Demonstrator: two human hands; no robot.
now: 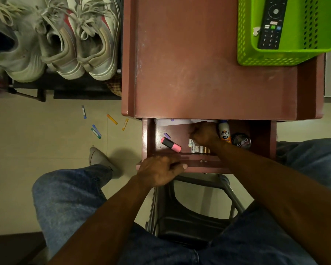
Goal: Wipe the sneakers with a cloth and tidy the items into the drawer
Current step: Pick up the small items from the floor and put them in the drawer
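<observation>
head view: we sit facing the open drawer (151, 131), pulled out from under the worktop (208, 73). our right hand (204, 133) is inside it, fingers curled down over the row of small tubes (198, 149) at the front wall; whether it pinches one we cannot tell. our left hand (161, 172) curls over the drawer's front edge, gripping it. loose markers (96, 131) lie on the floor to our left, well apart from the drawer, long axes scattered; the left hand is the nearer one. a pink highlighter (171, 144) lies slantwise in the drawer. sneakers (80, 39) sit on the rack at far left. no cloth is seen.
</observation>
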